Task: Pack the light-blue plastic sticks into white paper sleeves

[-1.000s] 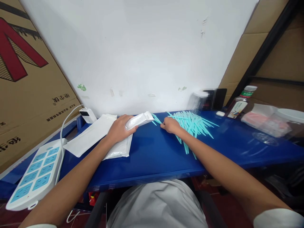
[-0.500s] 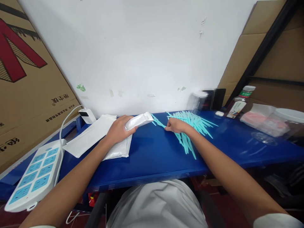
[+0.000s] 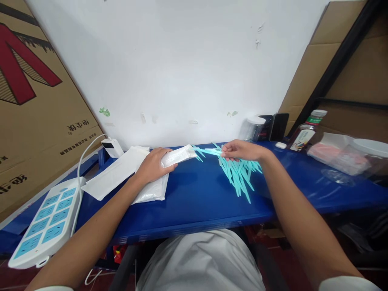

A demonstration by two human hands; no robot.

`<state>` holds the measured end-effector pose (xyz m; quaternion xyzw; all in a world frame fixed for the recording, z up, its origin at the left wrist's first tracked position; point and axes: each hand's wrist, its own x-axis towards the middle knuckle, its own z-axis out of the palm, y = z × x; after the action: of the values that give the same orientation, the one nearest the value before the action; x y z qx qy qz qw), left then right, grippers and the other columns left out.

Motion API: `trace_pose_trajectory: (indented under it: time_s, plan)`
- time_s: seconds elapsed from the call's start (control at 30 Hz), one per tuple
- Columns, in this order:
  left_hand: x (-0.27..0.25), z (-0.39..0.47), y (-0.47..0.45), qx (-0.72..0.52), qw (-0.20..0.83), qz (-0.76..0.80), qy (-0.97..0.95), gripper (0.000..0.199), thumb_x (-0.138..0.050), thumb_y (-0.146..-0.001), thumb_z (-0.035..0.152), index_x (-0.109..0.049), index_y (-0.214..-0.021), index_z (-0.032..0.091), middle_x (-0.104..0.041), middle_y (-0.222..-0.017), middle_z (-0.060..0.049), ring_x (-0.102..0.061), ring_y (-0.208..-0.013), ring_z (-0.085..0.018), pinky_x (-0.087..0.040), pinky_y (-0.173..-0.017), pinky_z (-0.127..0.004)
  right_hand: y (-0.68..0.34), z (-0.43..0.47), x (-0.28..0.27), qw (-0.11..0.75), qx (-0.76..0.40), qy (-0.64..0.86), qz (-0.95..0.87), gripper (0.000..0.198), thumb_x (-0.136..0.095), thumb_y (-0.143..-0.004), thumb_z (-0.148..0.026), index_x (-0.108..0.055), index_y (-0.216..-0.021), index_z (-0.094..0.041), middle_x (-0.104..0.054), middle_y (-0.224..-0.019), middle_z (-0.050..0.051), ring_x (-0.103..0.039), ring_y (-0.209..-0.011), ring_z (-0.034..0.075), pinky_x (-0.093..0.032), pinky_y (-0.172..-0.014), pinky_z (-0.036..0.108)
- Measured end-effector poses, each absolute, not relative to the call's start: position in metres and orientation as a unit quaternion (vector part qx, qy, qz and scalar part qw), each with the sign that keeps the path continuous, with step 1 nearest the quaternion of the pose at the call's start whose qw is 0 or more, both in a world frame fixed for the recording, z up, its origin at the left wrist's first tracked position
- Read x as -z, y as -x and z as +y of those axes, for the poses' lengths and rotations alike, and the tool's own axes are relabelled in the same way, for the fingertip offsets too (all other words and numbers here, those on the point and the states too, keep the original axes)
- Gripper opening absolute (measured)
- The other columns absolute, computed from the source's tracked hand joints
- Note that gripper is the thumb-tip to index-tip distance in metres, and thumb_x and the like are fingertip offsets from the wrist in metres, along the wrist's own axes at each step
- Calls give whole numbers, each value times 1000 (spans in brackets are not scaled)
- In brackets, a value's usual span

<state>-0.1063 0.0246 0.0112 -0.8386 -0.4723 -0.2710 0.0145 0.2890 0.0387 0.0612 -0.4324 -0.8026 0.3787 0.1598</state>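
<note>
While slim sticks (image 3: 239, 173) splay, the gripped, crinkled packet (image 3: 178, 156) looks plastic.

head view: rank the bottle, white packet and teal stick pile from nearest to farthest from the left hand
1. White packet: held in the left hand
2. Teal stick pile: rightward, partly behind the right hand
3. Bottle: farther right, past the pile

One camera, worn on the head, looks forward and down over the lap (image 3: 200, 262), across the near bench (image 3: 194, 194) to the white wall (image 3: 182, 72) behind it; its wide view sets both hands (image 3: 154, 165) around the middle and reaches from the printed carton (image 3: 39, 113) at left to cardboard panels (image 3: 323, 66) at right
</note>
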Motion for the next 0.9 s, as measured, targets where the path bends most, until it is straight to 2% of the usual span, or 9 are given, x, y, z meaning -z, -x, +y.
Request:
trace_pose_trajectory:
  time_s: [0.17,0.27,0.37,0.5,0.67,0.77,0.83,0.9]
  plan:
    - [-13,21,105,266,6,-454,850,62,-72,-87,64,-63,-135,27,-69,-131,-10,-63,-121,-35,-50,-102,-50,-286,39,-58,126,-395,414,-810,51,-73,-82,-69,-69,-79,-18,-69,-74,3,-53,-60,13,-41,-57,28]
    - [-14,17,101,271,-1,-429,862,60,-75,-84,57,-63,-135,27,-69,-128,-9,-65,-116,-34,-53,-96,-47,-274,37,-55,119,-396,393,-821,49,-72,-84,-67,-68,-78,-18,-69,-73,3,-51,-59,12,-41,-58,28]
    - [-13,13,97,272,-3,-415,868,61,-78,-81,50,-63,-136,28,-69,-125,-9,-68,-110,-34,-55,-90,-44,-255,31,-51,139,-381,385,-829,47,-72,-85,-65,-70,-82,-18,-71,-76,4,-56,-62,14,-43,-60,28]
    - [-11,12,93,268,0,-400,876,60,-78,-81,48,-64,-136,27,-68,-122,-9,-68,-107,-32,-55,-90,-44,-226,24,-40,180,-381,354,-835,39,-72,-87,-55,-73,-89,-17,-72,-78,4,-62,-69,16,-44,-63,28]
    - [-10,12,92,262,3,-391,882,59,-79,-80,42,-64,-135,26,-68,-123,-10,-66,-116,-34,-54,-95,-45,-189,19,-18,278,-302,350,-842,18,-66,-90,-30,-71,-81,-16,-63,-68,-2,-53,-62,13,-36,-60,27]
    - [-9,11,90,273,7,-382,883,56,-78,-80,37,-64,-133,25,-68,-122,-9,-67,-113,-33,-54,-93,-43,-172,18,-7,356,-262,341,-830,12,-64,-86,-16,-71,-77,-16,-65,-73,-1,-56,-69,13,-37,-63,27]
    - [-9,10,89,296,12,-377,878,53,-78,-81,35,-64,-132,25,-69,-119,-8,-68,-107,-30,-54,-89,-41,-166,16,-5,409,-239,321,-820,11,-66,-88,-17,-75,-81,-17,-70,-81,1,-59,-73,14,-40,-66,27]
    - [-10,10,88,331,19,-371,867,50,-78,-83,34,-64,-130,25,-70,-117,-7,-68,-104,-28,-54,-89,-39,-166,13,-10,465,-226,301,-802,11,-70,-92,-25,-79,-92,-19,-75,-94,5,-63,-78,16,-44,-67,28]
